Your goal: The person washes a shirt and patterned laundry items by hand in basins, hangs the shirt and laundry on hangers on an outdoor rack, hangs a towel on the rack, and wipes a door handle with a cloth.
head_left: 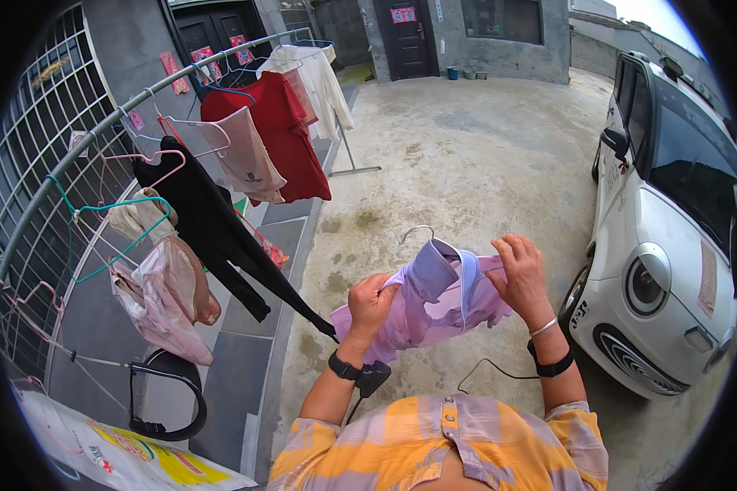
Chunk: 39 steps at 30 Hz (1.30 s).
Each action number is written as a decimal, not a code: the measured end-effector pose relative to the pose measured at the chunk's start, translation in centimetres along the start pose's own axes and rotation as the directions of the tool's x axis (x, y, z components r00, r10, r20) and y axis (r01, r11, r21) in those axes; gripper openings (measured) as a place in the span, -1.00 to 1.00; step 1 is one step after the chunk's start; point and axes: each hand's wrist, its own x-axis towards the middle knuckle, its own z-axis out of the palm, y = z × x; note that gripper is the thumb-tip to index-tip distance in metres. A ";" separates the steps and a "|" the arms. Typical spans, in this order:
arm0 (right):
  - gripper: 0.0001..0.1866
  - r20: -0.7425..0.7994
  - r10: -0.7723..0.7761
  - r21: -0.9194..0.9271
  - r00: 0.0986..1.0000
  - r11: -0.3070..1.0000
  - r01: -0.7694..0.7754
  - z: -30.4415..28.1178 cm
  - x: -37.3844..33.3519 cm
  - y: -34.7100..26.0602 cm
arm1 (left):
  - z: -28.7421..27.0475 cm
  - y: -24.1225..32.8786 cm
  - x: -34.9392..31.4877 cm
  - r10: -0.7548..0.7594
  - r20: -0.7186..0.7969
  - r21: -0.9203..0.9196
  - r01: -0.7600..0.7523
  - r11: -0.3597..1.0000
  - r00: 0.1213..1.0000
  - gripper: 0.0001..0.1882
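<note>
A lavender collared shirt (434, 315) hangs in front of me, between my two hands. The metal hook of a hanger (418, 230) sticks up above its collar; the rest of that hanger is hidden in the cloth. My left hand (370, 306) is closed on the shirt's left shoulder, thumb pressed on the fabric. At the opposite shoulder, my right hand (521, 272) grips the cloth between thumb and fingers. The collar stands up and the neck opening gapes.
On my left runs a metal drying rail (110, 121) with a red shirt (270, 135), black trousers (209, 217) and pale garments on hangers. A white car (671, 213) stands close on the right. A dark cable (499, 368) crosses the concrete floor.
</note>
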 end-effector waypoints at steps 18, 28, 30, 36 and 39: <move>-0.83 -0.232 -0.049 0.234 0.972 0.967 0.104 25.5 34.0 11.6 | 5.2 -27.3 24.7 -0.148 -0.141 0.338 0.188 0.922 0.979 -0.72; -0.83 -0.161 0.025 0.297 0.987 0.955 0.024 37.7 52.0 17.1 | 11.4 -45.0 38.4 -0.537 0.022 -0.419 0.495 0.761 0.844 -0.75; -0.82 0.000 0.030 0.399 1.000 0.917 -0.028 40.9 54.9 19.2 | 13.1 -47.6 41.3 -0.673 -0.002 -0.288 0.644 0.709 0.740 -0.78; -0.79 0.375 -0.118 0.559 0.919 0.820 -0.123 51.5 64.7 28.1 | 20.6 -56.7 49.0 -0.728 -0.149 -0.303 0.669 0.678 0.670 -0.76; -0.81 0.368 -0.193 0.603 0.910 0.795 -0.075 55.2 71.1 32.9 | 24.4 -58.2 55.4 -0.724 -0.158 -0.361 0.643 0.676 0.672 -0.75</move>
